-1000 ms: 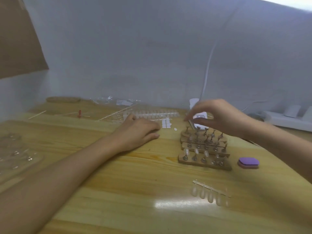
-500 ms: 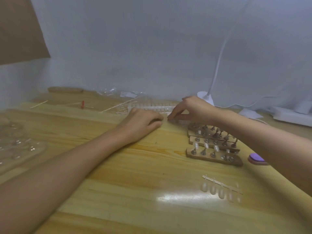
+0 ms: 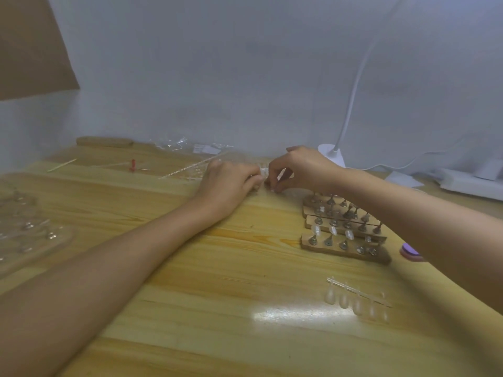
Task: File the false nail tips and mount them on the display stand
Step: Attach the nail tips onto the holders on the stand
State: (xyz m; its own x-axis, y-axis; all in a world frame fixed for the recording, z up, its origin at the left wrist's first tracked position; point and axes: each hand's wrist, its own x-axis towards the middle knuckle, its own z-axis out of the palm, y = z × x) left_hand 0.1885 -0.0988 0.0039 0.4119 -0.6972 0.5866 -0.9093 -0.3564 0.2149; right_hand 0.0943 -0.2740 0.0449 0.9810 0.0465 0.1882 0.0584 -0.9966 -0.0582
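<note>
Your left hand (image 3: 228,183) lies knuckles-up on the table (image 3: 217,281) towards the back. Its fingers are curled under, over the end of a long strip of clear tips (image 3: 190,172) that runs off to the left. Your right hand (image 3: 302,170) meets it from the other side, fingers and thumb bent down and drawn together at the tips. A small pale piece (image 3: 262,171) shows between the two hands. The picture is too blurred there to tell whether either hand is actually gripping anything, or what.

The stand (image 3: 343,247) sits just right of your hands, under your right forearm. It is a set of wooden bars with rows of small metal pegs. A few nail tips (image 3: 332,230) already sit on pegs in the second row from the front, while the front row's pegs are bare. Nearer to you, well apart from the stand, a short rack of clear tips (image 3: 356,299) lies flat on the table. A purple block (image 3: 408,251) peeks out from behind your right forearm, just beside the stand.

Along the back edge are a white lamp base (image 3: 330,153), a power strip (image 3: 468,183), crumpled clear plastic (image 3: 174,144), a small red piece (image 3: 132,165) and a thin wooden stick (image 3: 62,164). A clear plastic tray (image 3: 27,235) lies at the far left.
</note>
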